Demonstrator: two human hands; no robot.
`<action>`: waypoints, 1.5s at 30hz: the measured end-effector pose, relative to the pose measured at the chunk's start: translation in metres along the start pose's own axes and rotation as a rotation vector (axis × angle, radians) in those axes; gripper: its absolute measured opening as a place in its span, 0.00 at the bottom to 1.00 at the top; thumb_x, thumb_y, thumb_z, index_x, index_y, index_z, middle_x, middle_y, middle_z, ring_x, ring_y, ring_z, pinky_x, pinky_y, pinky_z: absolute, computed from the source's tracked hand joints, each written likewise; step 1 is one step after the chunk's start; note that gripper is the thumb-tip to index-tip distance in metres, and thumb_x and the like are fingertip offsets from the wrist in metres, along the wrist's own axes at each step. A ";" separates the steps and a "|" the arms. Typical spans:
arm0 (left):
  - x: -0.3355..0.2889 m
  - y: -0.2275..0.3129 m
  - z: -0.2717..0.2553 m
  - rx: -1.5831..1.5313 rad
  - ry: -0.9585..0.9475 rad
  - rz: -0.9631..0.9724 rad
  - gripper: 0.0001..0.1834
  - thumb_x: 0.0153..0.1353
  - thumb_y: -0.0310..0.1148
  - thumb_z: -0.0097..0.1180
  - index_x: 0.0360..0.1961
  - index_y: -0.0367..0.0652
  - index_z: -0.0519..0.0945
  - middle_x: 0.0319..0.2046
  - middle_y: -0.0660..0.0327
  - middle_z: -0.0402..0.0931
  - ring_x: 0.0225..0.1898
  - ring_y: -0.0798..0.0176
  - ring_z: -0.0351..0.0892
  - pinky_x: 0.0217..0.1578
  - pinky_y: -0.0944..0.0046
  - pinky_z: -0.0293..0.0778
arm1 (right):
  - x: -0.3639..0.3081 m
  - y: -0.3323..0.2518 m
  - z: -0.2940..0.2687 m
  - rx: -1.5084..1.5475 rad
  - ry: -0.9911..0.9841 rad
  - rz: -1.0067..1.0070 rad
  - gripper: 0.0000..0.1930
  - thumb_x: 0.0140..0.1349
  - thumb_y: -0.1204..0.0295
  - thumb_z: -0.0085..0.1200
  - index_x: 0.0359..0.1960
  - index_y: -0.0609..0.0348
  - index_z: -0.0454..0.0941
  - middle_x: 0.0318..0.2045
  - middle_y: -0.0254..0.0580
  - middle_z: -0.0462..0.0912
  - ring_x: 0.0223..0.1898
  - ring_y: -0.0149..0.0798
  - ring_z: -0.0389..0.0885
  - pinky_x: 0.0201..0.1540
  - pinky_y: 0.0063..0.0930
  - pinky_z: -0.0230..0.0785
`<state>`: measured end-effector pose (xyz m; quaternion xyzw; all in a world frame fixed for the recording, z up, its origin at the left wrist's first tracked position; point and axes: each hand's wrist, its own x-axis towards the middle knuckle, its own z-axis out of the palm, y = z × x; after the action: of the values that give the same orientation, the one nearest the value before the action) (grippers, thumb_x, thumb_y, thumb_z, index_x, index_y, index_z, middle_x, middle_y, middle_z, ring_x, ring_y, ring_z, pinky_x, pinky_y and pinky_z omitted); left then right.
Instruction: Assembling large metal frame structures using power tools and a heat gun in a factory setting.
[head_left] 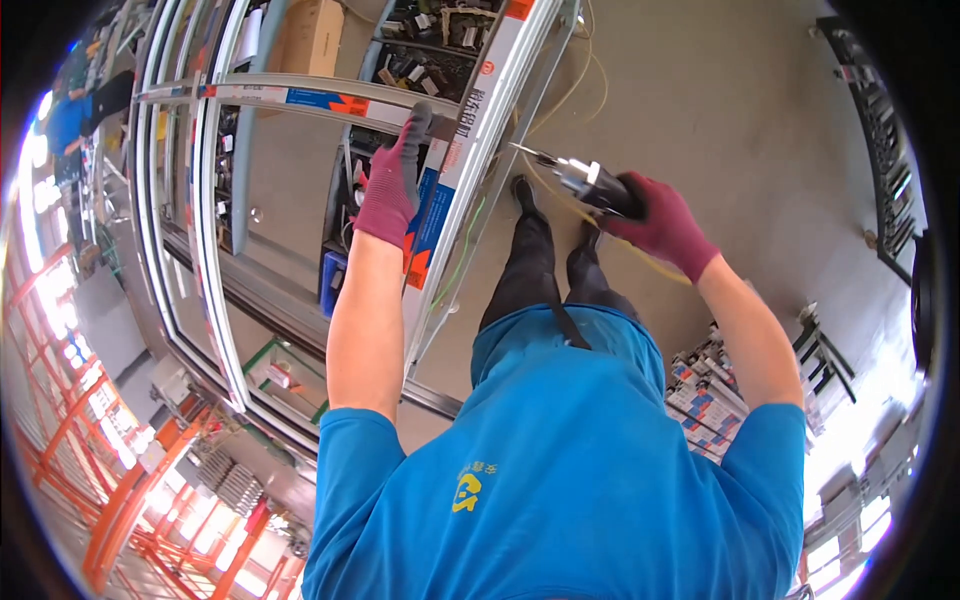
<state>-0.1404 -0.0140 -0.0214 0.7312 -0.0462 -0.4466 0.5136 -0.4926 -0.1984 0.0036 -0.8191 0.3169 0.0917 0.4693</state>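
Observation:
A window-type frame of silver aluminium profiles [478,130], partly covered with printed protective film, stands in front of me on the left. My left hand [390,190], in a maroon glove with grey fingertips, lies against it. Its fingers stretch over the crossbar [395,113] close to where that bar meets the long side profile. My right hand [665,225], gloved alike, is wrapped round a black and silver power drill [598,187]. The drill's thin bit [528,150] points left toward the side profile, apart from it. My palm hides the drill's handle.
Bins with small dark parts [425,70] sit beneath the frame, beside a cardboard box [312,40]. A yellow hose [585,215] runs across the floor. Stacked profiles [705,390] lie at right, and a dark rack [875,140] stands far right. Another person [70,120] is at far left.

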 end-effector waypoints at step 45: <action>-0.065 -0.084 -0.133 -0.126 -0.086 -0.169 0.12 0.66 0.34 0.63 0.42 0.35 0.86 0.38 0.56 0.86 0.41 0.62 0.84 0.48 0.63 0.77 | -0.032 0.051 0.000 0.428 -0.130 0.338 0.34 0.52 0.78 0.69 0.63 0.61 0.70 0.43 0.29 0.77 0.40 0.25 0.72 0.43 0.21 0.69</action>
<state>-0.1193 0.1539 -0.0390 0.6790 0.0217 -0.5214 0.5164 -0.5492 -0.2030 -0.0183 -0.6293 0.4302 0.1521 0.6291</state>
